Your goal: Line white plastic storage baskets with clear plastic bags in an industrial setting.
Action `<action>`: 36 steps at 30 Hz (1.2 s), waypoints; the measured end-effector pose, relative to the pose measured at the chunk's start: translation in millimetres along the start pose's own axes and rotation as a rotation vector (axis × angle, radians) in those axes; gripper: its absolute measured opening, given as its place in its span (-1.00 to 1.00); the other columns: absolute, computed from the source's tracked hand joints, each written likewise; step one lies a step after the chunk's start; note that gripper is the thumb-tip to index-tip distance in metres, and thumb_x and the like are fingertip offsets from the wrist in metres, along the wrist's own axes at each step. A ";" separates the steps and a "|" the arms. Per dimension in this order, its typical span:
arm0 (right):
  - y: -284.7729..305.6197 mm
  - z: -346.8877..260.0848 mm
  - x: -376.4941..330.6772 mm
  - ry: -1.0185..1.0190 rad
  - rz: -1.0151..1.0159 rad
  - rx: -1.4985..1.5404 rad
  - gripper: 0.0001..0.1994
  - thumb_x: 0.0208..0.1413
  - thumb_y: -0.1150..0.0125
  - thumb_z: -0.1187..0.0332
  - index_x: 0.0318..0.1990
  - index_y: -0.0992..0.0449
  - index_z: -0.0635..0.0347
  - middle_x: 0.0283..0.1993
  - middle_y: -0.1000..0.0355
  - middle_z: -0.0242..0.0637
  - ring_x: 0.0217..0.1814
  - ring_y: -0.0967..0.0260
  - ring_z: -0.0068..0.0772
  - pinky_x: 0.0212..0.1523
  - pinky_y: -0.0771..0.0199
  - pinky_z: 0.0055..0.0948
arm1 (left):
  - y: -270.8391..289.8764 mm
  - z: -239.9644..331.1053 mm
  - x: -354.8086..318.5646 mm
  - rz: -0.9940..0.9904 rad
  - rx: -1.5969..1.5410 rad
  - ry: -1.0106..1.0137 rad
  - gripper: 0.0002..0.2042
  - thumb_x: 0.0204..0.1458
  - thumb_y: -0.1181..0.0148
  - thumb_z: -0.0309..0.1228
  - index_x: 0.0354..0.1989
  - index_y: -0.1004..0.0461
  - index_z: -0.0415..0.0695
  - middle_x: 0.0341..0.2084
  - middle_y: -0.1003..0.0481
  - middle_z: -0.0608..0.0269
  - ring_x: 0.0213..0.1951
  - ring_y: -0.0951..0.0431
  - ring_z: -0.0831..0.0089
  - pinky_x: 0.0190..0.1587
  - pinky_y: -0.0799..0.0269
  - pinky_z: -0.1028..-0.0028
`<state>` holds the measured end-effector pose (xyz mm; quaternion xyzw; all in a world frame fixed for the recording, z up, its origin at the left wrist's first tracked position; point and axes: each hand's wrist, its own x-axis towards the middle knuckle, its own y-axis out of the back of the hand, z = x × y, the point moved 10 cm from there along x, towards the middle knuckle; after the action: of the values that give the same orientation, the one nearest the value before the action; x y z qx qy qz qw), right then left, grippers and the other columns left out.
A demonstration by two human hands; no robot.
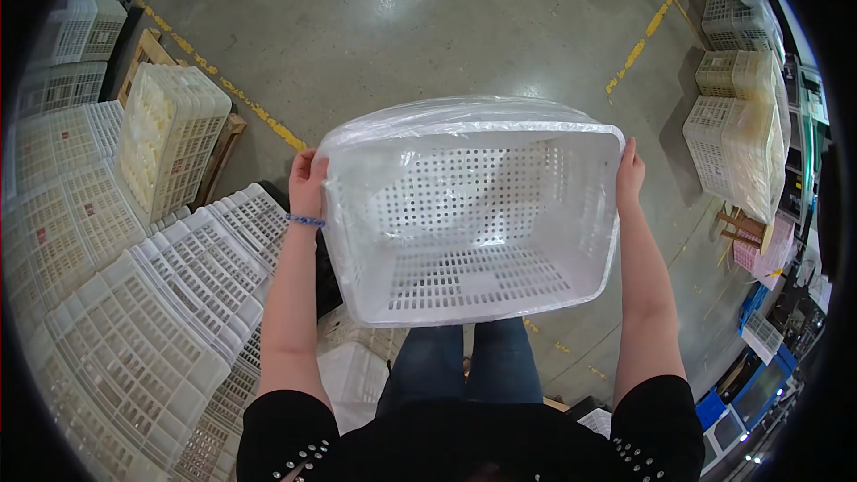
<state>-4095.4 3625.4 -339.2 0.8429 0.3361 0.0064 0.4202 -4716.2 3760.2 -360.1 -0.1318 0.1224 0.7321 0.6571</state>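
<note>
A white perforated plastic basket [464,192] is held up in front of me, its open top turned toward me so that its slotted bottom and holed walls show. Clear plastic film [464,112] lies wrinkled over its far side and rim. My left hand [308,183] grips the left edge, with fingers curled at the upper corner; a blue bracelet [305,220] circles that wrist. At the right edge, my right hand [630,174] is closed on the rim, most of its fingers hidden behind the basket. Nothing can be seen inside the basket.
Stacked white baskets [125,330] crowd the left, with a taller stack [170,138] beside wooden pallets. Film-wrapped stacks [736,143] stand on the right. Yellow lines [656,22] mark the grey concrete floor [357,27]. Blue-framed equipment [759,393] is at lower right.
</note>
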 end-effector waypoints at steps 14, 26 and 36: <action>11.0 -10.9 -4.6 0.151 0.124 -0.084 -0.51 0.12 0.15 0.03 -0.50 -0.36 0.40 -0.63 -0.25 -0.18 -0.55 -0.13 -0.41 -0.45 -0.18 -0.39 | -17.0 -142.2 22.0 -0.231 -0.420 0.603 -0.83 0.02 0.01 -0.39 -0.26 -0.40 -0.16 -0.33 -0.42 0.30 -0.29 -0.38 0.49 -0.23 -0.31 0.51; 83.1 149.3 -200.6 -0.235 -0.056 0.103 -0.74 0.03 -0.08 0.39 -0.13 -0.34 0.31 -0.23 -0.37 -0.30 -0.25 -0.28 -0.57 -0.24 -0.26 -0.58 | 115.8 -197.3 -230.5 -0.068 0.133 0.636 -0.77 -0.08 -0.08 -0.53 -0.20 -0.40 -0.26 -0.32 -0.47 0.28 -0.27 -0.44 0.51 -0.19 -0.36 0.52; 88.9 216.3 -195.5 -0.571 0.160 0.689 -0.90 0.03 -0.08 0.42 -0.35 -0.40 0.26 -0.42 -0.34 -0.39 -0.35 -0.28 -0.55 -0.33 -0.28 -0.57 | 81.0 -247.3 -279.2 0.133 -0.387 0.893 -0.60 0.09 0.19 -0.19 0.03 -0.25 -0.16 -0.13 -0.39 0.18 -0.16 -0.44 0.36 -0.11 -0.38 0.41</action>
<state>-4133.5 3323.8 -362.7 0.9250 0.1230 -0.3059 0.1890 -4760.4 3404.8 -492.1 -0.5443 0.2622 0.6537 0.4557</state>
